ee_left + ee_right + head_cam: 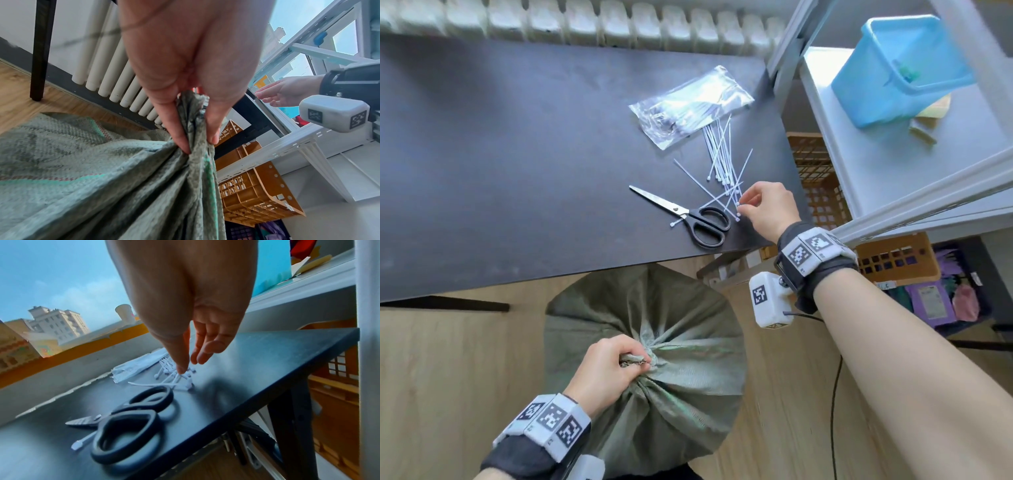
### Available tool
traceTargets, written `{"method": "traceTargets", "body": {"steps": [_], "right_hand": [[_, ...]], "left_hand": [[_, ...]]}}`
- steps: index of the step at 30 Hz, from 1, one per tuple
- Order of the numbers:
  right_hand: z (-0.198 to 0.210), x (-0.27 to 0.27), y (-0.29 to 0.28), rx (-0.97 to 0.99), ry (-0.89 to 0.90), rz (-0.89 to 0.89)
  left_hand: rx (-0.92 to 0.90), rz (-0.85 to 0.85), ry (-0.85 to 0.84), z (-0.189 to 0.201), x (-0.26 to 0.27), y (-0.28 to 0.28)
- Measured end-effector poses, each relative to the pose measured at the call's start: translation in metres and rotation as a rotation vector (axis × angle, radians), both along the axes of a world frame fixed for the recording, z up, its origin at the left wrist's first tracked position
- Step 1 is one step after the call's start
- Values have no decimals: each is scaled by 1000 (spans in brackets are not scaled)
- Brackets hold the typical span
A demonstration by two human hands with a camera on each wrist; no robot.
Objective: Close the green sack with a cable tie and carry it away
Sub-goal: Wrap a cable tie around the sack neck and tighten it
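The green woven sack (pixel 688 377) stands on the floor just below the table's front edge. My left hand (pixel 643 359) grips its gathered neck; in the left wrist view the thumb and fingers (pixel 179 139) squeeze the bunched sack cloth (pixel 193 116). Loose white cable ties (pixel 722 161) lie fanned on the dark table (pixel 517 154) near its right end. My right hand (pixel 744 205) reaches down over their heads. In the right wrist view its thumb tip touches the cable ties (pixel 174 378), while the other fingers (pixel 202 356) hang straight just above them, holding nothing.
Black-handled scissors (pixel 688 214) lie just left of my right hand. A clear plastic bag (pixel 688 102) lies behind the ties. To the right stands a white shelf (pixel 893 164) with a blue bin (pixel 900 68); orange crates (pixel 822 185) sit below. A radiator (pixel 585 20) runs behind the table.
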State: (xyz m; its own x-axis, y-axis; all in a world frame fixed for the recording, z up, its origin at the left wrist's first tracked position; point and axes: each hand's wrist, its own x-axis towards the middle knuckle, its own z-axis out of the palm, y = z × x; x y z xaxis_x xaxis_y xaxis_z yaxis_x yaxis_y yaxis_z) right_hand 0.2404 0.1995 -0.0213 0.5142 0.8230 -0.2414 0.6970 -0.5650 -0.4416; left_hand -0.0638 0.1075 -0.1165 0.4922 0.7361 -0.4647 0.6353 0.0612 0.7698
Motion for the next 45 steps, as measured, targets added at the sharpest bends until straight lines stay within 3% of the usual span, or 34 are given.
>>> {"method": "traceTargets", "body": {"steps": [13, 19, 24, 29, 35, 45], "right_hand": [[-9, -11, 4, -112, -56, 123], [2, -14, -11, 18, -6, 90], [26, -25, -56, 197, 61, 146], [31, -54, -120, 236, 201, 198], [5, -95, -191, 106, 318, 325], [-33, -127, -256, -141, 549, 296]], "left_hand": [[-6, 22, -36, 1, -1, -5], [-29, 18, -13, 9, -7, -12], [-65, 28, 41, 16, -11, -22], [-41, 19, 63, 20, -13, -28], [-46, 17, 12, 17, -20, -33], [-127, 23, -93, 14, -32, -38]]}}
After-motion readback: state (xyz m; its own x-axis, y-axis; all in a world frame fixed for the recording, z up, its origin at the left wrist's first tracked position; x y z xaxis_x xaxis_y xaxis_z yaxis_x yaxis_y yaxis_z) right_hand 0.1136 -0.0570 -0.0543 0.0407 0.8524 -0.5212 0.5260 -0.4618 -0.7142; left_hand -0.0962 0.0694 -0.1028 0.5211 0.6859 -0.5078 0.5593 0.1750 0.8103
